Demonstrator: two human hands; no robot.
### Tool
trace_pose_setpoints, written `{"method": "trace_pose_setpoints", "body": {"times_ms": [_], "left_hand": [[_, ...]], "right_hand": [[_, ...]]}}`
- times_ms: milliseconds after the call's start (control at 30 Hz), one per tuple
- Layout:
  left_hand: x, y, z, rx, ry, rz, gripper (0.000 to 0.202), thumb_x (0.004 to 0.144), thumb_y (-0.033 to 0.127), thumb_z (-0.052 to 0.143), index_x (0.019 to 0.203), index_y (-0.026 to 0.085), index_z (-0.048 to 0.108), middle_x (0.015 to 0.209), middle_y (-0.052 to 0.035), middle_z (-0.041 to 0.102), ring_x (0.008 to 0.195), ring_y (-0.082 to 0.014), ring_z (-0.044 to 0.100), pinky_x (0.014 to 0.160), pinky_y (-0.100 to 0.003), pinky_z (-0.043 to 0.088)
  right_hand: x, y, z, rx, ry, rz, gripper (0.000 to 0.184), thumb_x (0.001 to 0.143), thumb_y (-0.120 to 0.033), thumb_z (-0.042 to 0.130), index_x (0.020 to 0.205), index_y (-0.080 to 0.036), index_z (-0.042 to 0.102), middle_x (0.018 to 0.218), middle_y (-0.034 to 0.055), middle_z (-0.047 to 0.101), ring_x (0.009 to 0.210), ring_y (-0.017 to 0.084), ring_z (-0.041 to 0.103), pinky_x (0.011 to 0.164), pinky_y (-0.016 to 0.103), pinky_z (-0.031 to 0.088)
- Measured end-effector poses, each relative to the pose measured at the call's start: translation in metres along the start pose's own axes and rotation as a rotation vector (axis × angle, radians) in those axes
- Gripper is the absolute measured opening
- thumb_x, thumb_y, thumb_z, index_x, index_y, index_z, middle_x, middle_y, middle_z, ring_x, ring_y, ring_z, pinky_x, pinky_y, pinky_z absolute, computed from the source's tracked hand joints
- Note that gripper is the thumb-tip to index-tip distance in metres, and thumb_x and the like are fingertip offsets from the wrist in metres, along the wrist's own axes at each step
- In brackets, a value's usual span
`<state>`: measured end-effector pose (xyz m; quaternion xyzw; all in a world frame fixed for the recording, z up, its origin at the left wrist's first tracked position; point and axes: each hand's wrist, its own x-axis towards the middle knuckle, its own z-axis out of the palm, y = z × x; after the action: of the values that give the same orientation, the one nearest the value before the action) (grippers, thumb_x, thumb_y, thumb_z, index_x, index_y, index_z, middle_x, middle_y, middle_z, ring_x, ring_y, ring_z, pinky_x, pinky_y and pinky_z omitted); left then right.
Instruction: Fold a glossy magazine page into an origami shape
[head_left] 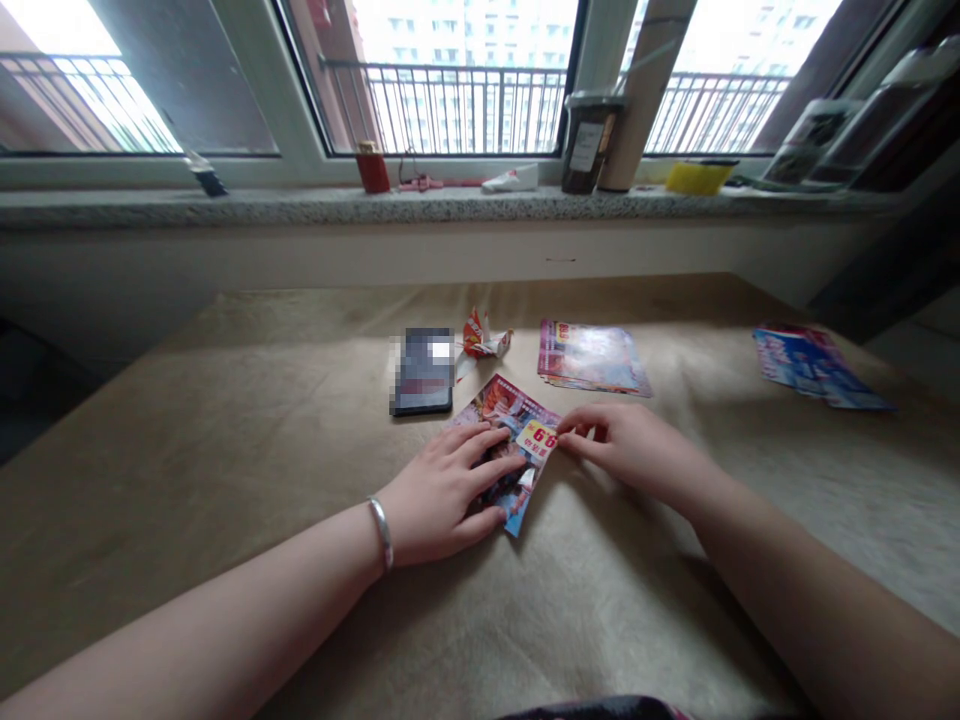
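Note:
A colourful printed sheet of paper [499, 400] lies turned at an angle on the table in front of me, with a yellow "66" label near its right side. My left hand [454, 490] rests flat on its left part, fingers spread, a silver bangle on the wrist. At the sheet's right edge, my right hand [611, 440] pinches the paper between thumb and index finger. Just beyond the sheet stands a folded paper crane [484, 338] in red and white. Left of the crane is a dark phone [424, 370], partly pixelated.
A stack of printed sheets [592, 358] lies behind my right hand, and more blue leaflets [814, 365] are at the far right of the table [225, 420]. Along the granite windowsill [450, 208] stand a red container [372, 168], a dark lidded tub [589, 145] and a yellow item [699, 178].

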<state>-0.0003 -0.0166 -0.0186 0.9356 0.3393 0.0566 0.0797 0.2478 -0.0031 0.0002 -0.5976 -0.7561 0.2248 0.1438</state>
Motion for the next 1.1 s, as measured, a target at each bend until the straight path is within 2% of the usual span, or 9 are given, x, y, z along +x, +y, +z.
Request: {"method": "trace_pose_setpoints", "body": {"times_ms": [133,333,467,767,967,1100], "left_hand": [[0.000,0.000,0.000,-0.003,0.007,0.010,0.054,0.085,0.042,0.051,0.136,0.031,0.039,0.146,-0.0058,0.034,0.134,-0.0291,0.030,0.110,-0.050,0.027],[0.000,0.000,-0.001,0.001,0.006,-0.001,0.052,0.086,0.043,0.050,0.136,0.030,0.040,0.146,-0.0058,0.034,0.133,-0.0292,0.030,0.110,-0.050,0.027],[0.000,0.000,0.000,0.000,0.009,0.002,0.052,0.086,0.043,0.050,0.136,0.030,0.040,0.146,-0.0052,0.034,0.133,-0.0294,0.030,0.109,-0.051,0.028],[0.000,-0.002,0.001,-0.024,0.019,-0.002,0.057,0.085,0.044,0.051,0.137,0.025,0.039,0.145,-0.0059,0.037,0.134,-0.0280,0.030,0.110,-0.048,0.028],[0.001,-0.002,0.000,-0.056,0.025,-0.010,0.055,0.084,0.036,0.051,0.137,0.024,0.039,0.145,-0.0060,0.036,0.134,-0.0267,0.030,0.111,-0.047,0.028],[0.001,-0.001,0.000,-0.082,0.025,-0.018,0.055,0.084,0.036,0.052,0.137,0.024,0.039,0.145,-0.0066,0.036,0.135,-0.0264,0.030,0.112,-0.047,0.027]], "right_hand": [[0.000,-0.001,0.002,0.089,-0.068,-0.007,0.015,0.080,-0.032,0.057,0.086,-0.025,0.070,0.079,0.0014,0.070,0.068,0.016,0.062,0.060,0.026,0.044],[0.005,-0.001,0.014,0.135,0.044,-0.071,0.017,0.080,-0.032,0.057,0.071,-0.021,0.065,0.074,0.0009,0.067,0.064,0.014,0.058,0.059,0.026,0.042],[0.006,0.000,0.017,0.151,0.085,-0.136,0.014,0.082,-0.029,0.057,0.075,-0.020,0.066,0.076,0.0012,0.068,0.062,0.013,0.058,0.059,0.025,0.043],[0.002,-0.002,0.014,0.117,0.120,-0.151,0.014,0.081,-0.032,0.059,0.078,-0.022,0.069,0.075,0.0018,0.070,0.062,0.014,0.060,0.058,0.025,0.045],[0.001,-0.004,0.014,0.098,0.131,-0.158,0.019,0.085,-0.030,0.052,0.085,-0.023,0.069,0.080,0.0027,0.071,0.063,0.014,0.062,0.058,0.025,0.047],[0.001,-0.003,0.015,0.155,0.165,-0.141,0.026,0.086,-0.032,0.051,0.107,-0.025,0.065,0.081,0.0031,0.071,0.063,0.016,0.064,0.059,0.027,0.049]]}}
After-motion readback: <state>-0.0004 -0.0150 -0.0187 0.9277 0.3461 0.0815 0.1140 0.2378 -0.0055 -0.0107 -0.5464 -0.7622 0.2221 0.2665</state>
